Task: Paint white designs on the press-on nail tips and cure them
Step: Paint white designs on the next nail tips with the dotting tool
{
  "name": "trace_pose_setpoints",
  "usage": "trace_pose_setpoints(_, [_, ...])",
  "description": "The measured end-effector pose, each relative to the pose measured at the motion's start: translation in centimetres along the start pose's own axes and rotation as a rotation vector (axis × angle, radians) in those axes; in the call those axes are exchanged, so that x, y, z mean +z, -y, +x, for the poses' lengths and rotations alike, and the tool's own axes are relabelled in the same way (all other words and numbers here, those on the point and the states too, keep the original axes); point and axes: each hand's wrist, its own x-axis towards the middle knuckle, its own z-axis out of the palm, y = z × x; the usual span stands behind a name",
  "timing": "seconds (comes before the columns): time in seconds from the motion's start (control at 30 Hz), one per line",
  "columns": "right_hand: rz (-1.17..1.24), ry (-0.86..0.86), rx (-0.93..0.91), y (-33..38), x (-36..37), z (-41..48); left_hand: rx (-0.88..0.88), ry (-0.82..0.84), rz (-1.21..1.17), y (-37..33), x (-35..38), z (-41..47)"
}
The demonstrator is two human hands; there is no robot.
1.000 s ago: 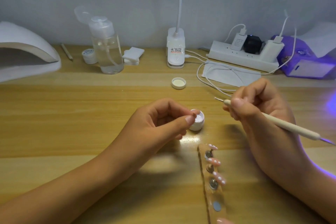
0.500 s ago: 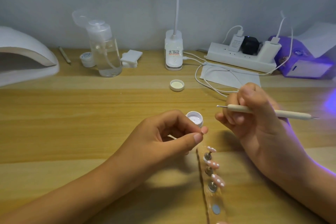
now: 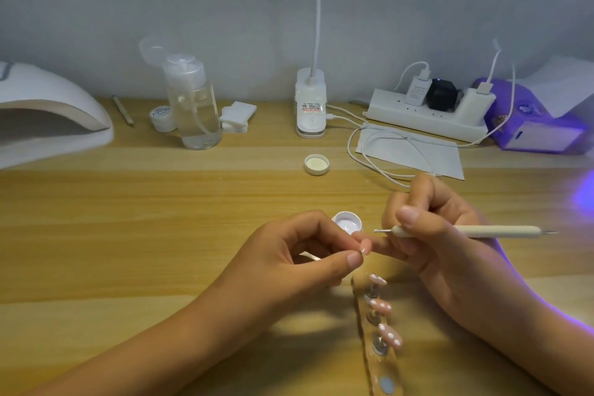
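My left hand (image 3: pixel 299 254) pinches a small pink nail tip (image 3: pixel 365 247) on a thin white stick (image 3: pixel 310 256) between thumb and forefinger. My right hand (image 3: pixel 430 228) grips a cream dotting tool (image 3: pixel 482 231) like a pen, its metal point just right of the nail tip. An open white pot of white gel (image 3: pixel 347 222) sits on the table just behind my left fingers. A clear holder strip (image 3: pixel 374 347) in front carries three pink nail tips (image 3: pixel 381 305) with white dots.
A white cure lamp (image 3: pixel 48 112) stands at far left, a purple lamp (image 3: pixel 530 125) at far right. A pot lid (image 3: pixel 317 164), pump bottle (image 3: pixel 196 106), small jar (image 3: pixel 161 117), cotton pads (image 3: pixel 237 116), desk lamp base (image 3: pixel 310 109) and power strip (image 3: pixel 427 116) with cables lie behind.
My left hand came off the gel pot and now holds the nail tip up on its stick. My right hand swung the dotting tool level and brought its point close to the tip.
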Motion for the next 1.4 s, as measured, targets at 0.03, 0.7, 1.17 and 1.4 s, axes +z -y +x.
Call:
trace_pose_setpoints(0.03, [0.006, 0.005, 0.01, 0.1, 0.0, 0.0, 0.001, 0.002, 0.0, 0.0, 0.0, 0.0])
trace_pose_setpoints(0.7, [0.065, 0.005, 0.122, 0.6, 0.0, 0.1, -0.045, 0.004, 0.0, -1.3, 0.1, 0.0])
trace_pose_setpoints(1.17, [0.073, -0.075, 0.123, 0.5, 0.4, 0.2, -0.017, 0.039, -0.034, 0.2, -0.3, 0.0])
trace_pose_setpoints(1.4, [0.048, -0.094, 0.148, 0.6, 0.5, 0.0, -0.061, 0.0, -0.043, 0.0, 0.3, -0.3])
